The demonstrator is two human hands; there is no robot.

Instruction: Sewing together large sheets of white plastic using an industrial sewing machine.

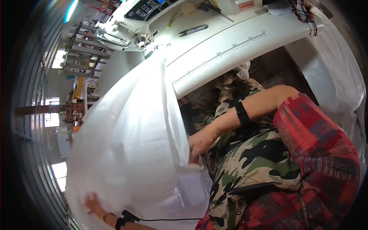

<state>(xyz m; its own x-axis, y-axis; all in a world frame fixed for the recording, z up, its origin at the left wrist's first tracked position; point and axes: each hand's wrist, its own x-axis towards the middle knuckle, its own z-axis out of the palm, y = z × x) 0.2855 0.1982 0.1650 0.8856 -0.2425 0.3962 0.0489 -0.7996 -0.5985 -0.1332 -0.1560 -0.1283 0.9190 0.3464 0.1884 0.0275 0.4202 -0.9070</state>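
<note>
A large sheet of white fabric (122, 138) hangs from the needle area of a sewing machine (142, 40) and billows down over the left half of the view. Its folded edge runs down to my right hand (200, 145), whose fingers are closed on it; the fingertips are partly hidden by the cloth. Low at the left, my left hand (94, 204) is against the fabric with its fingers spread, slightly blurred. That hand seems to press on the cloth rather than grip it.
The machine bed carries a printed ruler scale (222, 53) and small scissors-like snips (193, 30). A checked cloth (306, 17) lies at the far right end. More white sheeting (333, 73) drapes at the right. A black cable (168, 219) crosses below; a slatted rack (86, 50) stands behind.
</note>
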